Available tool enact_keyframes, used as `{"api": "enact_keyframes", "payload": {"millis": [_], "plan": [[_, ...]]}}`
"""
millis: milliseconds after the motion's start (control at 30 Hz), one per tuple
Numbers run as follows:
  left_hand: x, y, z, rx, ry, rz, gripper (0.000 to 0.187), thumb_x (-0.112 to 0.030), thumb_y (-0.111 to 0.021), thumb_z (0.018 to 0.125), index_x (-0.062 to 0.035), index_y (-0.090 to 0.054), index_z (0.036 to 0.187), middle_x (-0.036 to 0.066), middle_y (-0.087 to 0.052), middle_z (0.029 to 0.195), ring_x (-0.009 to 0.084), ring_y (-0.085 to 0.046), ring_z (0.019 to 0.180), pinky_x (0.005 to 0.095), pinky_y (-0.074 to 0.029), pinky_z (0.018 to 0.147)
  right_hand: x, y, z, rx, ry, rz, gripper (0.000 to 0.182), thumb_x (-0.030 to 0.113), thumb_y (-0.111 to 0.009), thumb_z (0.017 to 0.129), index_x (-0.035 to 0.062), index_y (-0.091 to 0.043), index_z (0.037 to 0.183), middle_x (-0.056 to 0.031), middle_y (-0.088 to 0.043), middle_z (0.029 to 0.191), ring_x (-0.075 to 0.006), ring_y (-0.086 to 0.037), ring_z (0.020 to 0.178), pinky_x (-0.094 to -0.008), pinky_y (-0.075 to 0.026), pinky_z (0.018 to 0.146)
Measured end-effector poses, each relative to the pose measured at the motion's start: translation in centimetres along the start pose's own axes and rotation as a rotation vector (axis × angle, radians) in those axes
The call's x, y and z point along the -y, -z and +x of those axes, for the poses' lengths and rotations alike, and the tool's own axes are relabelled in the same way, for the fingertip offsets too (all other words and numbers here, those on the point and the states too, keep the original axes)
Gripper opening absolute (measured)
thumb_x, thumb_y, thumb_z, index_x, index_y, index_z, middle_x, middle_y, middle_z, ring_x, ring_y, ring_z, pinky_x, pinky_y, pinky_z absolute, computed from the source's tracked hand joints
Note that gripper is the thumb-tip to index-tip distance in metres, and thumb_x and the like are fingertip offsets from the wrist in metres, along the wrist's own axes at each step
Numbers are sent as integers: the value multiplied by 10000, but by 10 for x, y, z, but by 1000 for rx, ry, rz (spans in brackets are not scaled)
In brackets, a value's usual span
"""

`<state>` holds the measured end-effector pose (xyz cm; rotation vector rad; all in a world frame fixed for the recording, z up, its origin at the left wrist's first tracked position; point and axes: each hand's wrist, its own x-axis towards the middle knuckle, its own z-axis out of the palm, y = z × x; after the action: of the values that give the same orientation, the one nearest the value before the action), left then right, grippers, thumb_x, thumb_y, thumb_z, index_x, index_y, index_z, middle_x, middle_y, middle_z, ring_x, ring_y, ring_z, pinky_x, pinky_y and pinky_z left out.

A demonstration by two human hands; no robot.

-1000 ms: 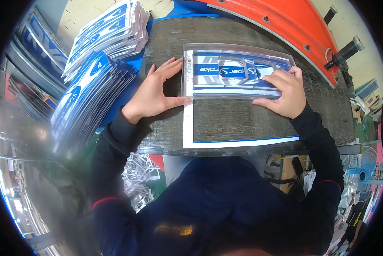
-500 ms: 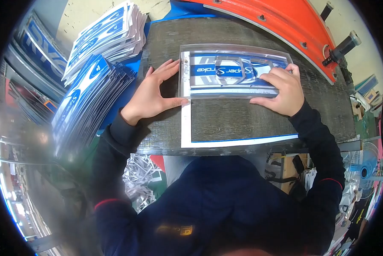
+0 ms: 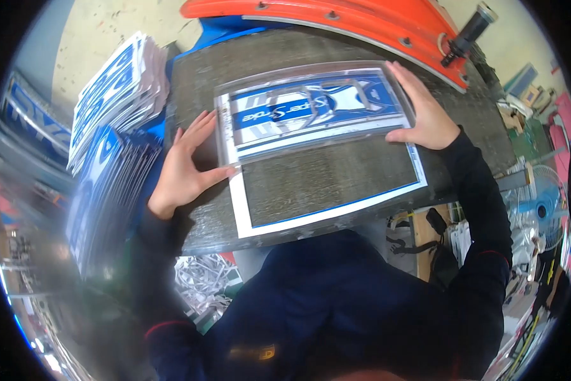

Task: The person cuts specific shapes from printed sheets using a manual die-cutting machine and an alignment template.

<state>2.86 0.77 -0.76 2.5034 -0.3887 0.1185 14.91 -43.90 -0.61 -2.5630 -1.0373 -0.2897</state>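
Plate (image 3: 317, 103), clear, seemingly plastic, over blue-and-white sheet (image 3: 257, 120)

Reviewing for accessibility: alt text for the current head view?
A person's left hand and right hand rest at opposite ends of a clear plate over a blue printed sheet on a dark table; stacked prints stand left.

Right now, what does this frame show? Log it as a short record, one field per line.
Left hand: spread at the clear plate's left end
Right hand: spread at its right end
Clear plate: over a blue-and-white printed sheet
White border: extends from the plate toward the person
Surface: dark table
Left side: two stacks of printed sheets
Beyond table: curved orange part
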Motion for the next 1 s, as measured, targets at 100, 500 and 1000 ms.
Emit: {"api": "enact_keyframes", "payload": {"millis": [100, 500, 1000], "plan": [[-2, 1, 0, 13, 14, -28, 937, -294, -896, 679, -12, -477, 1469, 182, -446, 1545, 337, -288, 1508, 624, -102, 1192, 4, -6, -9, 35, -8, 204, 1141, 369, -903, 683, 74, -256, 1575, -242, -388, 1527, -400, -376, 1408, -481, -303, 1171], [-2, 2, 2, 27, 34, -78, 1013, -443, -893, 663, 21, -474, 1460, 226, -452, 1528, 351, -290, 1505, 567, -94, 1204, -5, -13, -9, -22, 20, 199, 1045, 360, -887, 724, 79, -316, 1552, -197, -460, 1474, -369, -450, 1350, -452, -358, 1137], [-3, 1, 2, 13, 48, -102, 955, -349, -885, 661, 33, -496, 1445, 230, -453, 1526, 336, -332, 1486, 542, -72, 1216, -7, -16, -10, 27, -57, 234, 1064, 344, -891, 701, 153, -310, 1572, -148, -363, 1592, -376, -261, 1500, -504, -232, 1221]]}}
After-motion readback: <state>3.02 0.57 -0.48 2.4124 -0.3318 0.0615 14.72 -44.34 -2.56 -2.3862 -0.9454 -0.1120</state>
